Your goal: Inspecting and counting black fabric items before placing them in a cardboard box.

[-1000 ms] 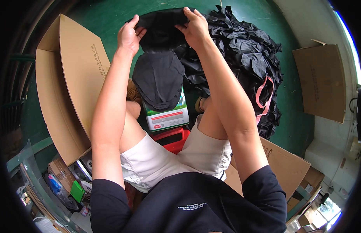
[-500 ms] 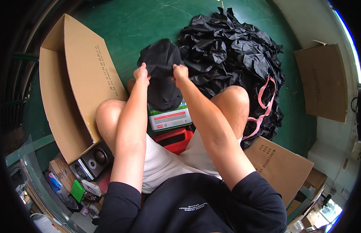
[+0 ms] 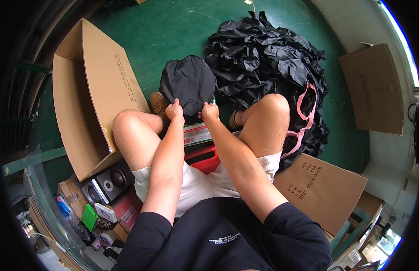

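A black cloth cover with a rounded outline (image 3: 188, 83) is spread in front of me between my feet. My left hand (image 3: 175, 111) pinches its near edge on the left side. On the right side of that same edge, the fingers of my right hand (image 3: 209, 111) are closed. Under the cloth stands a white and green box (image 3: 198, 135), mostly covered, with a red stripe showing. A large heap of crumpled black cloth (image 3: 268, 58) lies on the floor to the right, and a pink strap (image 3: 301, 133) rests along its near side.
An open cardboard box (image 3: 105, 86) stands at my left. At my right is another carton (image 3: 320, 189), and one more (image 3: 372, 90) leans by the wall. A red plastic object (image 3: 205, 159) sits between my legs. A speaker (image 3: 109, 183) is among clutter at lower left.
Both hands have come down closer to me, drawing the near edge of the black cloth with them. The cloth now lies flatter and hides more of the box top.
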Demonstrator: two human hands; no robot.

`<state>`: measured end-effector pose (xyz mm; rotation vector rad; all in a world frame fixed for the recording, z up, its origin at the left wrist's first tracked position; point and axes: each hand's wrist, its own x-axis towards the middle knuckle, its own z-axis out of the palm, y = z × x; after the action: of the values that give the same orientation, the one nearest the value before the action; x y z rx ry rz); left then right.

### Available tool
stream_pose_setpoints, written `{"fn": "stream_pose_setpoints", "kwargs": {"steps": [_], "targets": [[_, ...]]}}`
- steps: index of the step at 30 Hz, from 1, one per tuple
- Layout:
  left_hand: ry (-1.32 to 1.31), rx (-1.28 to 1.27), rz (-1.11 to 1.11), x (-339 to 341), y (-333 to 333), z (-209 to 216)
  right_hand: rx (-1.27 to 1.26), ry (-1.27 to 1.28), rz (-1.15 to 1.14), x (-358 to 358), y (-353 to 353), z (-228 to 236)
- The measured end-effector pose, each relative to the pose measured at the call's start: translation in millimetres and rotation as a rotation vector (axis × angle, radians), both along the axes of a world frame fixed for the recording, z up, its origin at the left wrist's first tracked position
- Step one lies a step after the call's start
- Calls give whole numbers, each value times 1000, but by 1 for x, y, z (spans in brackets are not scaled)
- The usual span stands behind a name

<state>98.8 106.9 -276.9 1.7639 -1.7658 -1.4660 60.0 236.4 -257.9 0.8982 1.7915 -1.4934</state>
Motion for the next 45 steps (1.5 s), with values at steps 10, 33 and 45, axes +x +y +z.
{"fn": "stream_pose_setpoints", "kwargs": {"steps": [10, 33, 45], "targets": [[167, 135, 11, -7, -2, 15, -374, 297, -89, 3, -18, 17], [-355, -219, -302, 12, 0, 23, 271, 105, 130, 16, -12, -23], [-255, -605, -267, -119, -70, 24, 344, 354, 329, 13, 12, -32]]}}
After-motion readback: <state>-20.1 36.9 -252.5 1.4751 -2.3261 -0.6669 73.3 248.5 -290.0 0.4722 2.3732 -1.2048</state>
